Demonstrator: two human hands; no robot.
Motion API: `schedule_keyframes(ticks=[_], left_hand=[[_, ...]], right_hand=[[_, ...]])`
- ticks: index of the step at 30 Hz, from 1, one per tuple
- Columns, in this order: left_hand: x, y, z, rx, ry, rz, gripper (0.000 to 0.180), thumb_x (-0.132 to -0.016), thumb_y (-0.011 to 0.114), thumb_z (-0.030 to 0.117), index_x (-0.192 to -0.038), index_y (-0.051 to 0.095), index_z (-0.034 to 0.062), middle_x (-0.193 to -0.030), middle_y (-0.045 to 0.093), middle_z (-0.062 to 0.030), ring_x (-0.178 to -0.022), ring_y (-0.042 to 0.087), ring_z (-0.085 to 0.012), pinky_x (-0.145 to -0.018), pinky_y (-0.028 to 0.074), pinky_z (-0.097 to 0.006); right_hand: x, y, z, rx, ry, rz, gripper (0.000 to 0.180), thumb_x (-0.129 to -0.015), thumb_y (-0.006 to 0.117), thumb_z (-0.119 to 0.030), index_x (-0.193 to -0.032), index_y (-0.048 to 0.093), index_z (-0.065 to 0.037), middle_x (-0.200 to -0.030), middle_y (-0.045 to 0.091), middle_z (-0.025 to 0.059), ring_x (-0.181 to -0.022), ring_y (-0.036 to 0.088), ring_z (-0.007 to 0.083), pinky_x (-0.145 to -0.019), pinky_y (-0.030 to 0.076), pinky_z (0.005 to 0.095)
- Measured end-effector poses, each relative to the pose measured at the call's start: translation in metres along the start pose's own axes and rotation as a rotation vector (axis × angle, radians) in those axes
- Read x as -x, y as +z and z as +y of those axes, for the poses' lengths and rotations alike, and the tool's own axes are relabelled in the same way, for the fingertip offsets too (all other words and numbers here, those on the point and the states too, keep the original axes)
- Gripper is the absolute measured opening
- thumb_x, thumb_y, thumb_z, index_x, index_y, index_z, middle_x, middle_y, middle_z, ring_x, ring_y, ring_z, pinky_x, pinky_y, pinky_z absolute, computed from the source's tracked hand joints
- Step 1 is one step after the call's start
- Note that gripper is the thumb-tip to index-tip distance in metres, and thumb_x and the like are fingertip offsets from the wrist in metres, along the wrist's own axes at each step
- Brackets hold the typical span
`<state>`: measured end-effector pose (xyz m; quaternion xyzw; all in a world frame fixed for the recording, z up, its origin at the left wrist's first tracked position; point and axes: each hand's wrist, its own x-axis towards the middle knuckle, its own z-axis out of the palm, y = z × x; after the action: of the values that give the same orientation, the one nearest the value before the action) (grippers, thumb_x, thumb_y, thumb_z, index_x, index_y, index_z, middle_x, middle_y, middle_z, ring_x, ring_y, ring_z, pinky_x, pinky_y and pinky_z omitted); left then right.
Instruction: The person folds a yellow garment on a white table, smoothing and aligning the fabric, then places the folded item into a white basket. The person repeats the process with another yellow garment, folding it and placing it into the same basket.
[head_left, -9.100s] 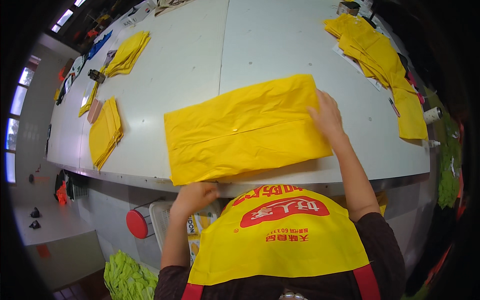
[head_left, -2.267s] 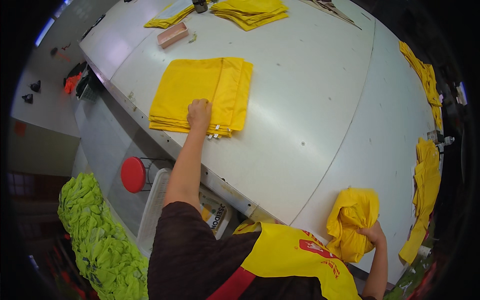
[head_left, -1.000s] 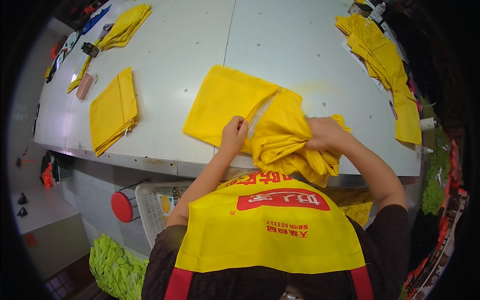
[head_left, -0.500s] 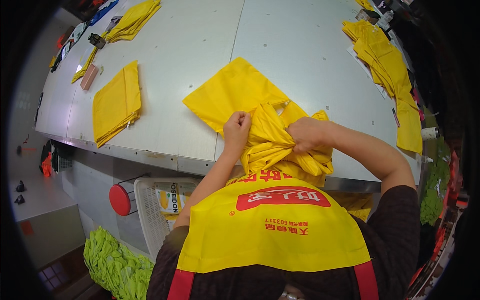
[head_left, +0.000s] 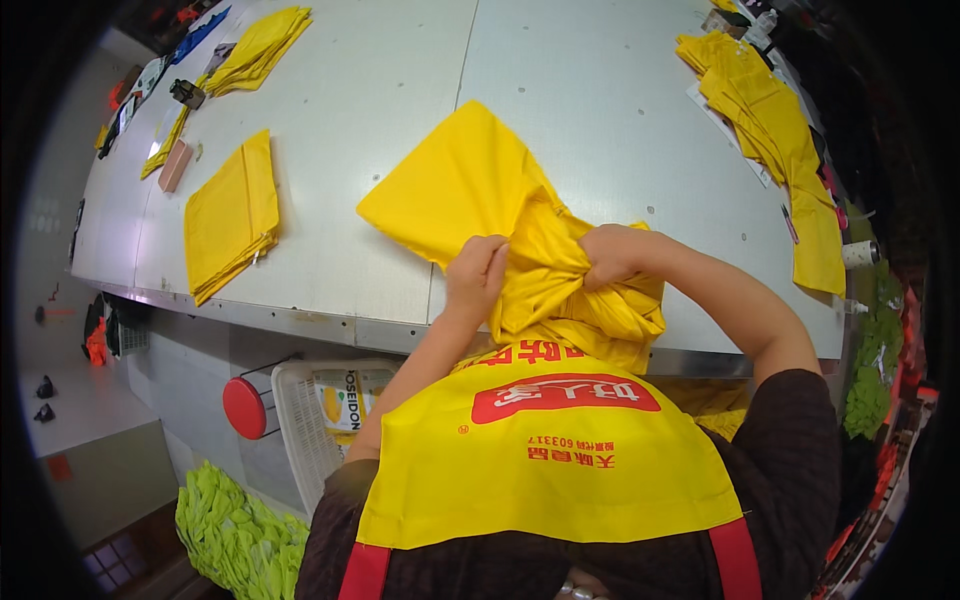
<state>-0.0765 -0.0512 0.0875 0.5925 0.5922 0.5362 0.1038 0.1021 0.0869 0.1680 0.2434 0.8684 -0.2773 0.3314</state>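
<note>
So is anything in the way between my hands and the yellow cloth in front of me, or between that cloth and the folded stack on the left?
Nothing visible. Your left hand and right hand already grip the cloth, and only tabletop shows between it and the stack.

The person's left hand [head_left: 476, 275] and right hand [head_left: 612, 255] grip 1 bunched yellow cloth [head_left: 538, 240] on the table [head_left: 345, 150]; 1 yellow stack [head_left: 232, 215] lies to its left.
</note>
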Motion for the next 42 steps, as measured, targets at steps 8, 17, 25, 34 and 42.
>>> schedule_keyframes(ticks=[8,17,25,34,42], left_hand=[[-0.006,-0.001,0.010,-0.062,-0.023,-0.033,0.007,-0.081,0.063,0.004,-0.086,0.059,0.0010,-0.071,0.057,-0.0125,-0.060,0.056,-0.0248,-0.054,0.044,-0.031],[-0.011,0.005,0.021,-0.360,0.346,-0.231,0.007,-0.076,0.059,0.009,-0.080,0.054,0.0081,-0.066,0.050,-0.0068,-0.057,0.055,-0.0223,-0.049,0.045,-0.031],[-0.009,-0.019,0.022,-0.195,0.550,-0.110,0.029,-0.072,0.063,0.003,-0.100,0.056,0.0064,-0.087,0.059,-0.0103,-0.075,0.059,-0.0258,-0.062,0.047,-0.033],[0.017,0.005,0.002,0.088,-0.269,-0.223,0.061,-0.080,0.060,0.012,-0.134,0.035,0.0007,-0.134,0.039,-0.0218,-0.125,0.036,-0.0348,-0.104,0.029,-0.037],[-0.013,0.020,-0.001,0.179,-0.345,-0.273,0.033,-0.080,0.064,0.017,-0.108,0.054,0.0027,-0.099,0.061,-0.0134,-0.084,0.062,-0.0257,-0.071,0.049,-0.032]], right_hand=[[-0.004,0.014,-0.008,0.021,-0.101,0.102,0.042,-0.065,0.067,-0.030,-0.096,0.063,-0.002,-0.090,0.065,0.0203,-0.084,0.061,0.0323,-0.072,0.048,0.0383],[-0.024,0.011,0.033,-0.577,0.090,0.239,0.046,-0.062,0.072,-0.028,-0.097,0.064,0.001,-0.091,0.066,0.0158,-0.083,0.061,0.0273,-0.075,0.047,0.0326],[-0.016,0.005,0.044,-0.940,-0.055,0.429,0.052,-0.065,0.069,-0.013,-0.112,0.056,0.003,-0.106,0.062,0.0120,-0.092,0.059,0.0207,-0.081,0.047,0.0311],[-0.005,0.005,0.063,-1.765,-0.441,0.310,0.061,-0.073,0.060,-0.002,-0.131,0.040,-0.003,-0.123,0.053,0.0105,-0.109,0.054,0.0237,-0.094,0.044,0.0367],[-0.002,0.019,0.052,-2.014,-0.352,0.227,0.055,-0.077,0.058,-0.005,-0.129,0.042,-0.002,-0.120,0.055,0.0126,-0.104,0.058,0.0263,-0.090,0.048,0.0377]])
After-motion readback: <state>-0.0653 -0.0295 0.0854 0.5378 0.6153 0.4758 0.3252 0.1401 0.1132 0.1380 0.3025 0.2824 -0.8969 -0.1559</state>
